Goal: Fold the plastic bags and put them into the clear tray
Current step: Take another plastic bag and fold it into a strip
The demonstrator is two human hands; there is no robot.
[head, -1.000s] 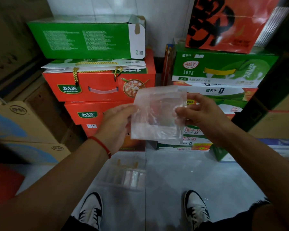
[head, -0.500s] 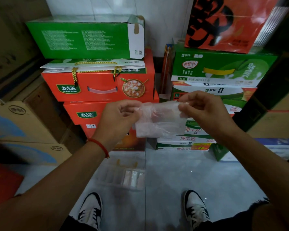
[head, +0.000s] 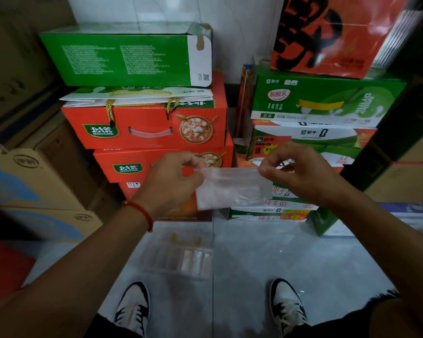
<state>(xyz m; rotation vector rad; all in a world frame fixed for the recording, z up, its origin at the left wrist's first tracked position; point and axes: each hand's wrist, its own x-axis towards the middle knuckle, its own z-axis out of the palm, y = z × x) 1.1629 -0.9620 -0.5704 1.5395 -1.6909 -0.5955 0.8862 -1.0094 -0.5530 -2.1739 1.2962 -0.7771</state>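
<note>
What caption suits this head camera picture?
Both hands, left hand and right hand, pinch a folded plastic bag above the clear tray.

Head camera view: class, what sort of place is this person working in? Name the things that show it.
Probably a storeroom or shop stockroom. Printed red gift cartons and green milk drink cartons stand stacked against the wall, plain brown shipping boxes sit beside them, and the floor is bare tile.

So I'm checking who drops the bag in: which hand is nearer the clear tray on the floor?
Left. The left hand is almost straight above the clear tray; the right hand is up and off to its right. Both pinch the plastic bag.
</note>
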